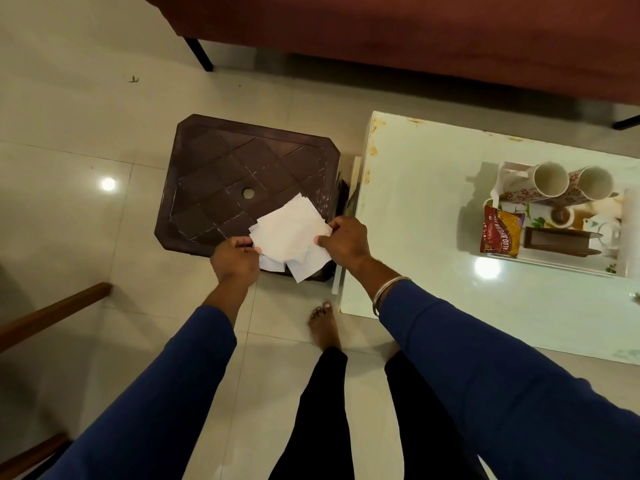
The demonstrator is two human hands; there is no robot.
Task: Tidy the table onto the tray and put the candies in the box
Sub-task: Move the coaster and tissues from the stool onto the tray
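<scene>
Both hands hold a bunch of white paper napkins (289,233) over the near right corner of a brown plastic stool (221,174). My left hand (235,258) pinches their left edge and my right hand (344,242) pinches their right edge. A dark bin or bag shows just under the napkins, mostly hidden. On the white table (415,209) at the right stands a white tray (623,261) carrying two floral mugs (550,181), a red and yellow snack packet (500,233), a brown box (554,242) and a small brown cup (561,216).
A dark red sofa (415,36) runs along the top of the view. Wooden furniture rails (52,313) stick in at the lower left. The floor is glossy pale tile, and my bare foot (323,327) stands beside the table's near corner.
</scene>
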